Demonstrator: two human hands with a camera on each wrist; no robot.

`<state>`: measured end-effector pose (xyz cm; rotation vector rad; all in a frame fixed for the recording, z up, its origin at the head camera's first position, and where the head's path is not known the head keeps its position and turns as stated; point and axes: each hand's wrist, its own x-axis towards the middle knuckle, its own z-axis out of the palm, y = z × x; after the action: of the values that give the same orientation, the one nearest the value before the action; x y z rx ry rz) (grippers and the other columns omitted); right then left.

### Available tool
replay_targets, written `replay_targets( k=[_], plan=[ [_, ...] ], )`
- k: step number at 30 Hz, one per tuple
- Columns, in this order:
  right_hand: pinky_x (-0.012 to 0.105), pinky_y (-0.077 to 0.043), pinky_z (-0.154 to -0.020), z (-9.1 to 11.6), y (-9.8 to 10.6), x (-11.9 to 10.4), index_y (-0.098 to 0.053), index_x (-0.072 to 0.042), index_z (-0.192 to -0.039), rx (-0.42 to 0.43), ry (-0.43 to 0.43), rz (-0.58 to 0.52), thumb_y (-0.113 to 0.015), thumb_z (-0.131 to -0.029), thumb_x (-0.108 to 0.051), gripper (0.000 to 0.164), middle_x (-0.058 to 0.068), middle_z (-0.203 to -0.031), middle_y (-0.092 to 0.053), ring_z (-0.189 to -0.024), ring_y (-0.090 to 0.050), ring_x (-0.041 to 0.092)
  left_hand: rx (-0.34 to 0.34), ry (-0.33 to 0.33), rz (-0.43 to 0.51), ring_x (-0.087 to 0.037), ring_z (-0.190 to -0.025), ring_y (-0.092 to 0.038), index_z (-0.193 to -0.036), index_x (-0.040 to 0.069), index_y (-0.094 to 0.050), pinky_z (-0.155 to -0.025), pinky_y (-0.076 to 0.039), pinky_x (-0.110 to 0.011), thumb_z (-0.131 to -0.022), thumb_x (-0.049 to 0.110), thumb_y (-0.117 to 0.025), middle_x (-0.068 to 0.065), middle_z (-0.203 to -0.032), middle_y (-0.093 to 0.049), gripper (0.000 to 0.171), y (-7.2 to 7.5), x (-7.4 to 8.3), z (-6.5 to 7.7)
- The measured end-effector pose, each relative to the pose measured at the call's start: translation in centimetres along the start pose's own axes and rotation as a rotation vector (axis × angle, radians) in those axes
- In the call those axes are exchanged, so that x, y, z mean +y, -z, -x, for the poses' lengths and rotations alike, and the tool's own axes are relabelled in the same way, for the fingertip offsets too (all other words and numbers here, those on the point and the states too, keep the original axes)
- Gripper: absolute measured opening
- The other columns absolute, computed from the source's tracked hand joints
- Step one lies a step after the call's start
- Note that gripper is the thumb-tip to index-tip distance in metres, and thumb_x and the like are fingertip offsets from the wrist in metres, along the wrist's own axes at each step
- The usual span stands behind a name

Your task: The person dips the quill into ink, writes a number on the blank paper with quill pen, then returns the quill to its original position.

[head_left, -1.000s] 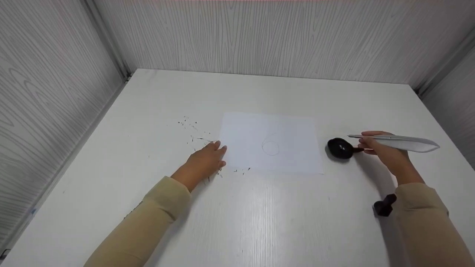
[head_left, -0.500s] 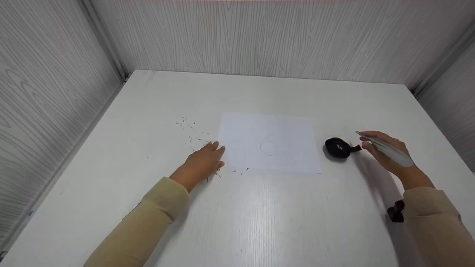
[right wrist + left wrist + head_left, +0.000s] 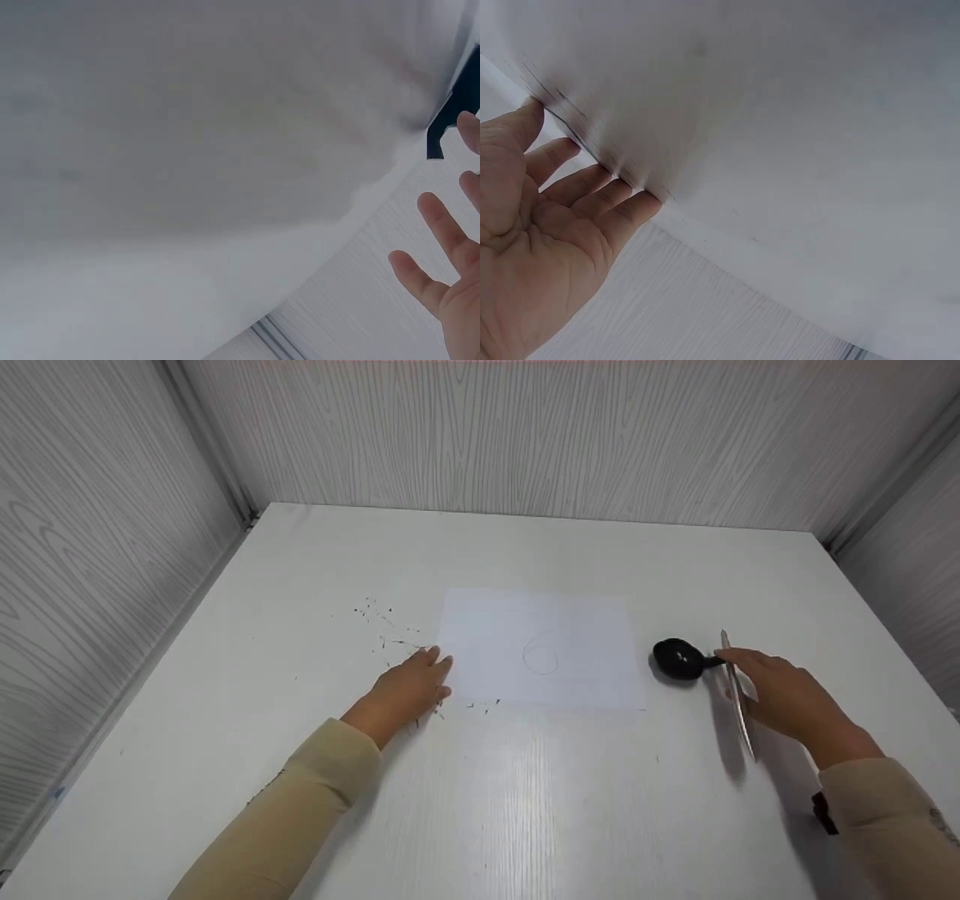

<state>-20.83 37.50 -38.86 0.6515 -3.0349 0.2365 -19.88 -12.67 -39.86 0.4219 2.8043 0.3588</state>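
Observation:
In the head view, my left hand [image 3: 409, 686] rests at the left edge of a white sheet of paper [image 3: 480, 622], its fingertips at the edge. The left wrist view shows those fingers extended, with nothing gripped. A thin curled line like a 6 is drawn on the sheet. My right hand [image 3: 787, 697] pinches a pale quill pen [image 3: 739, 709], turned nearly edge-on. Just left of these fingers sits a glossy black round pot [image 3: 677, 659] with a stubby handle. The right wrist view catches a dark piece [image 3: 454, 105] beside that hand's fingers.
A small black object [image 3: 823, 812] is partly hidden by my right sleeve. Dark specks and scratches mark the white tabletop [image 3: 525, 780] around my left hand. Pale wood-grain panels [image 3: 510, 435] stand at the back and sides.
My right hand has turned, swinging the quill pen from pointing rightward to nearly upright in the head view. Its wrist has shifted right and down. My left hand stays at the paper.

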Motion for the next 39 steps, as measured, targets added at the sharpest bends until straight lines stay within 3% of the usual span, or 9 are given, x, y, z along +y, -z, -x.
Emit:
replay_targets(
  k=[6, 15, 25, 33, 39],
  plan=[
    [0.054, -0.049, -0.068, 0.2, -0.8, -0.1, -0.045, -0.012, -0.137, 0.077, 0.092, 0.105, -0.068, -0.079, 0.003, 0.064, 0.021, -0.13, -0.053, -0.098, -0.056, 0.046, -0.001, -0.01, -0.001, -0.033, -0.142, -0.015, -0.15, 0.006, -0.028, -0.111, -0.021, -0.049, -0.101, 0.027, -0.049, -0.016, -0.155, -0.019, 0.057, 0.0, -0.1, 0.0],
    [0.046, -0.05, -0.059, 0.7, -1.6, 0.2, -0.052, -0.01, -0.128, 0.171, 0.199, 0.136, -0.066, -0.077, 0.007, 0.056, 0.018, -0.12, -0.061, -0.086, -0.062, 0.039, 0.005, -0.013, 0.016, -0.032, -0.142, -0.015, -0.15, 0.007, -0.029, -0.111, -0.021, -0.049, -0.101, 0.027, -0.05, -0.016, -0.155, -0.019, 0.057, 0.0, -0.2, 0.0],
    [0.04, -0.045, -0.054, 0.7, -1.9, 0.1, -0.051, -0.013, -0.131, 0.121, 0.218, 0.186, -0.063, -0.079, 0.005, 0.056, 0.013, -0.123, -0.06, -0.08, -0.063, 0.034, 0.003, -0.007, -0.001, -0.032, -0.142, -0.015, -0.149, 0.007, -0.03, -0.111, -0.022, -0.05, -0.1, 0.028, -0.051, -0.016, -0.155, -0.019, 0.058, 0.0, -0.1, -0.2],
    [0.049, -0.048, -0.063, 0.6, -1.6, -0.1, -0.05, -0.013, -0.133, 0.023, 0.158, 0.218, -0.062, -0.083, 0.0, 0.053, 0.015, -0.128, -0.057, -0.099, -0.06, 0.039, 0.001, 0.003, 0.011, -0.032, -0.142, -0.014, -0.15, 0.008, -0.029, -0.112, -0.019, -0.048, -0.1, 0.029, -0.05, -0.015, -0.156, -0.019, 0.058, 0.0, -0.3, -0.2],
    [0.045, -0.046, -0.056, 0.5, -1.9, 0.0, -0.052, -0.015, -0.13, 0.053, 0.185, 0.22, -0.061, -0.083, 0.002, 0.051, 0.013, -0.125, -0.059, -0.096, -0.061, 0.037, -0.001, 0.014, 0.016, -0.032, -0.142, -0.016, -0.15, 0.009, -0.029, -0.112, -0.02, -0.048, -0.1, 0.029, -0.051, -0.015, -0.155, -0.02, 0.058, -0.1, -0.2, -0.2]
  ],
)
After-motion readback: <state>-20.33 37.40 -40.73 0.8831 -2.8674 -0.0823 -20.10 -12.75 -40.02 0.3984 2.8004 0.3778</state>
